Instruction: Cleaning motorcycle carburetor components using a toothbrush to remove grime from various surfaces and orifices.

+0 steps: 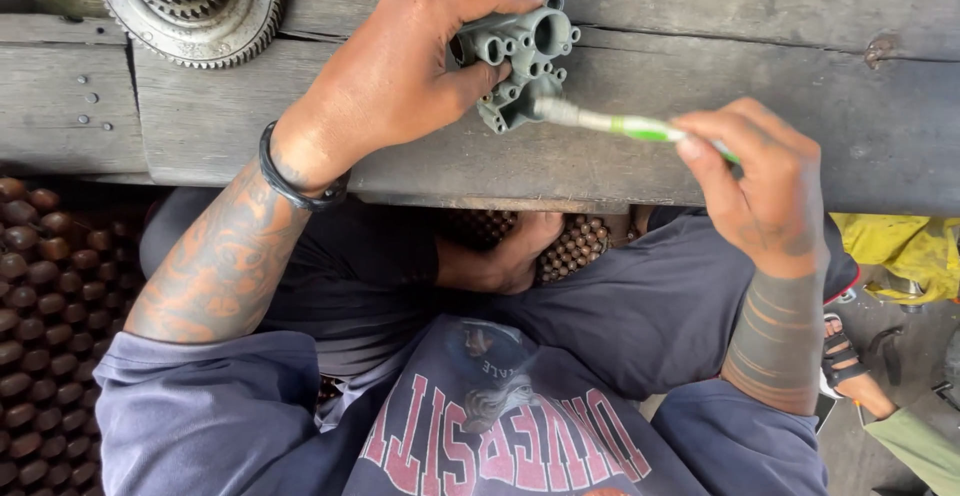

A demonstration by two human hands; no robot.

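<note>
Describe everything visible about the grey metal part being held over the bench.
The grey metal part is a dull cast piece with several round bores and small tubular bosses, one opening the largest. The left hand has it in its grip above the wooden bench. The toothbrush, held by the right hand, has its head against the part's lower side.

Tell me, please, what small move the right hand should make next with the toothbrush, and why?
Probably stroke the toothbrush along the lower recess of the grey metal part. Its bristles already touch that spot, and the left hand holds the part steady above the wooden bench.
</note>
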